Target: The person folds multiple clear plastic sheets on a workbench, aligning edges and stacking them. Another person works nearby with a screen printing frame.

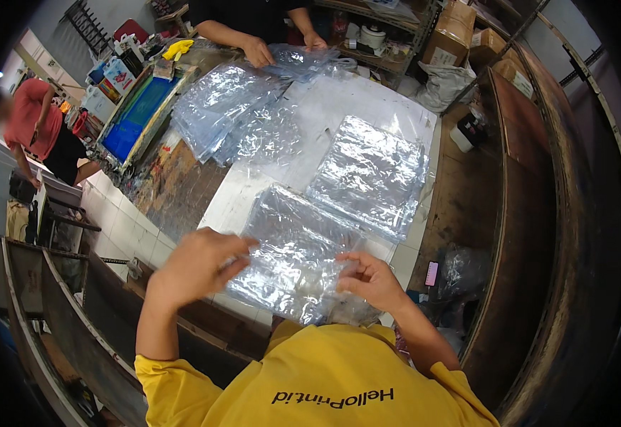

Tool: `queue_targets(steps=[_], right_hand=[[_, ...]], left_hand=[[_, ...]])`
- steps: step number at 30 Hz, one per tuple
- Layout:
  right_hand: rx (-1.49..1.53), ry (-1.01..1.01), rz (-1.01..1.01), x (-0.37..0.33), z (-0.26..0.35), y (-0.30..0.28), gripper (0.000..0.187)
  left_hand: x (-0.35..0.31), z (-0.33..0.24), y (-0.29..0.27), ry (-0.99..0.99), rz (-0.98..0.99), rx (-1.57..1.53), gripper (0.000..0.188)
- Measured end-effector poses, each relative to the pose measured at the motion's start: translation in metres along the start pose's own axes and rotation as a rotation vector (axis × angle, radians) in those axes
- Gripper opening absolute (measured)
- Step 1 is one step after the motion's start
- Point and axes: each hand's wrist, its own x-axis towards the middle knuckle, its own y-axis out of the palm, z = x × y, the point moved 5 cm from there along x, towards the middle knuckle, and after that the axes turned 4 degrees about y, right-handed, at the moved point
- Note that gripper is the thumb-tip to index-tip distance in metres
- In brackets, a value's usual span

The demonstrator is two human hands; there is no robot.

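Observation:
A clear plastic sheet (293, 245), glossy and creased, lies in front of me on top of a stack at the table's near edge. My left hand (200, 267) hovers at its left edge, fingers curled toward it. Motion blurs those fingertips, so their grip on the film is unclear. At the opposite edge, my right hand (371, 280) pinches the plastic between thumb and fingers. Just beyond sits a second neat stack of clear plastic sheets (371, 174), on the right. A looser, spread pile of similar sheets (218, 103) covers the far left of the white board.
Across the table (175, 188), a person's hands (257, 52) handle more plastic. A blue screen-printing frame (136, 117) stands at the left, near bottles. Another person (36, 124) is farther left. A phone (431, 273) lies right of me; metal shelving (538, 235) rises beyond it.

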Motion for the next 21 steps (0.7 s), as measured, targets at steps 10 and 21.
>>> queue_targets(steps=[10, 21], right_hand=[[0.307, -0.167, -0.115, 0.019, 0.001, -0.022, 0.013], [-0.277, 0.284, -0.119, -0.027, 0.043, -0.100, 0.016]], left_hand=[[-0.006, 0.143, 0.123, -0.341, -0.059, -1.112, 0.020], [0.050, 0.118, 0.066, -0.300, -0.430, -1.060, 0.024]])
